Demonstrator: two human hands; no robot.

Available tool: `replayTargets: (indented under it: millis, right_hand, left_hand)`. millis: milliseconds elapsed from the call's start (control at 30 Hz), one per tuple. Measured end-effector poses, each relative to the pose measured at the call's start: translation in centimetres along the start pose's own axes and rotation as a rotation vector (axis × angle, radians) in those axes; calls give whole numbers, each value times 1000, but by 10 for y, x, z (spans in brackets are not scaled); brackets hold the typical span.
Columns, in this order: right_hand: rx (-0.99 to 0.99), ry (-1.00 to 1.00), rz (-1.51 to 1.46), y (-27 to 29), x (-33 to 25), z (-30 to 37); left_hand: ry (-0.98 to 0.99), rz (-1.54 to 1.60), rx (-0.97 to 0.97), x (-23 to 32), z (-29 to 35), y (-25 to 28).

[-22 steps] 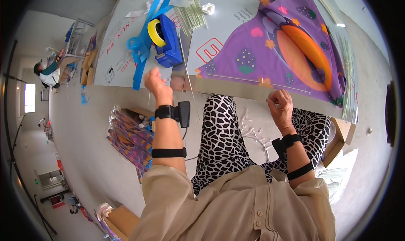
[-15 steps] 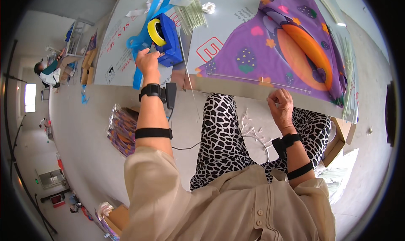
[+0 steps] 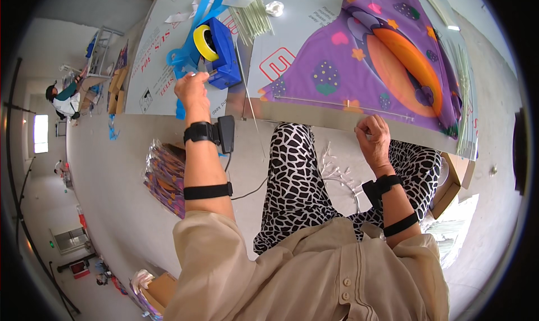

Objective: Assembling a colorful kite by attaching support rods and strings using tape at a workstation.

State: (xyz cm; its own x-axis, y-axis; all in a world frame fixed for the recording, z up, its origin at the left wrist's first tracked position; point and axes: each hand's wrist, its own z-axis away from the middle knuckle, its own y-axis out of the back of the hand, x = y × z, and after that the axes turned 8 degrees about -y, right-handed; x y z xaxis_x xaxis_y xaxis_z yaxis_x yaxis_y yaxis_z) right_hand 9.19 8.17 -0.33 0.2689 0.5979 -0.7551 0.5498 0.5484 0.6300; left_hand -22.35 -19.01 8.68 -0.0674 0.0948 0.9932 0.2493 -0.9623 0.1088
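Observation:
My left hand [image 3: 192,93] is at the near side of a blue tape dispenser [image 3: 226,60] with a yellow-rimmed roll [image 3: 204,43]. Its fingers are bent together; anything between them is too small to make out. Beside the table's front edge, my right hand [image 3: 373,134] is curled with thumb and fingertips together, and what it may hold is hidden. Just beyond it lies a purple printed fabric piece [image 3: 314,76] with strawberries, stars and an orange beak-like shape. A thin pale rod [image 3: 337,103] runs along the fabric's near edge.
Blue strips [image 3: 178,57] lie left of the dispenser, and a bundle of pale thin rods [image 3: 250,15] lies behind it. More rods [image 3: 463,96] line the right edge. Below the table are a plastic-wrapped pack [image 3: 163,175] and a cardboard box [image 3: 449,180]. Another person [image 3: 66,99] is far left.
My left hand has drawn slightly left and toward me, away from the dispenser's near end. My right hand has barely moved.

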Motion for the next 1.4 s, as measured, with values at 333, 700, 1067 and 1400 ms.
replayTargets:
  millis: [333,700,1067,1400]
  right_hand:
    - [8,18,3,-1,1,2]
    - [38,38,6,-2,1,1]
    - [60,24,-8,-2,5,3]
    - [77,31,9,-1,9,4]
  left_hand:
    - [293,269,176,-36,27,-7]
    - [321,51,345,-25,26,-21]
    - [372,-21,418,-3,40,-43]
    - [236,-65,358,-21,50,-47]
